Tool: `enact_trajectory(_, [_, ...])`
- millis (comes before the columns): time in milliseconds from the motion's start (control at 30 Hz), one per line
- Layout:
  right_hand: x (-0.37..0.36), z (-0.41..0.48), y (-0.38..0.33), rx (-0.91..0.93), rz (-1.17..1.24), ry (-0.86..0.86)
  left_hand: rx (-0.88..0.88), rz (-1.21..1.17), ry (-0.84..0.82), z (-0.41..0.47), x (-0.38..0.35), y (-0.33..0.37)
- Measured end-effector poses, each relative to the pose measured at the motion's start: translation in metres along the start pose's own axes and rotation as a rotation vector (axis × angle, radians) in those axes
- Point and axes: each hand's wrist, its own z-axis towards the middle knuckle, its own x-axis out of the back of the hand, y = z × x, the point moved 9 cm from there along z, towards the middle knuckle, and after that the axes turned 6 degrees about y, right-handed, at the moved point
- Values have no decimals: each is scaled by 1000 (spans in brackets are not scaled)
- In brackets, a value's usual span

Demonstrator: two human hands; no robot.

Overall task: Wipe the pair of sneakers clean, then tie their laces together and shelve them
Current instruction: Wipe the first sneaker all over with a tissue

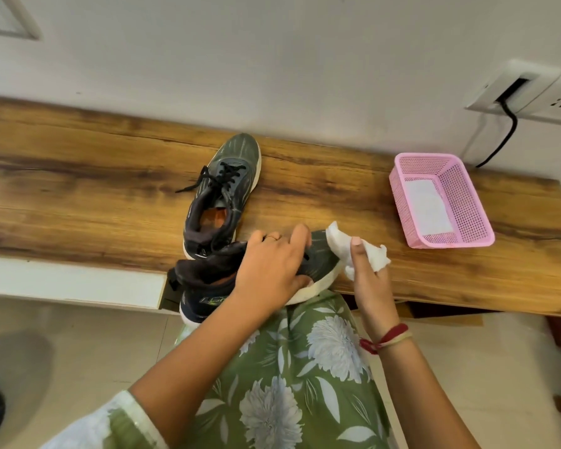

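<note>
Clamping the dark grey mesh sneaker (319, 257) across its soft upper at the front edge of the wooden bench (78, 189), the left hand (272, 267) steadies this presumably light, pliable shoe while the right hand (370, 280) pinches a crumpled white wipe (340, 243).

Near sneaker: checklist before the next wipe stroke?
1. Left hand grips near sneaker: ok, fingers curled over the upper.
2. Wipe held in right hand: ok, pinched.
3. Wipe touching the toe: cannot tell; it sits right beside the toe.
4. Near sneaker fully on bench: not ok, its heel overhangs the front edge.
5. Far sneaker apart from the near one: cannot tell; its heel and the near collar overlap in view.
6. Spare sheet in basket: ok.
</note>
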Motion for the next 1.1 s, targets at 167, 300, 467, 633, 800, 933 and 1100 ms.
enact_trajectory(167, [-11, -18, -19, 455, -490, -115, -75, -178, -17, -10, 12, -9])
enact_trajectory(300, [-21, -36, -3, 582, -784, -164, -123, -91, -112, -3, 1, -9])
enact_trajectory(467, [-20, -55, 7, 559, -698, -196, -162, -59, -136, 0, -10, -3])
enact_trajectory(633, [-20, -54, 2, 755, -898, -329, -177, 47, -121, -4, -7, -11])
enact_trajectory(800, [-28, -55, 14, 637, -877, -312, -142, 106, -233, 3, -18, -22])
enact_trajectory(933, [-26, -52, 9, 713, -914, -284, -229, 114, -151, 4, -19, -15])
enact_trajectory(1100, [-31, -52, 5, 669, -893, -234, -230, 39, -111, 4, -20, -19])
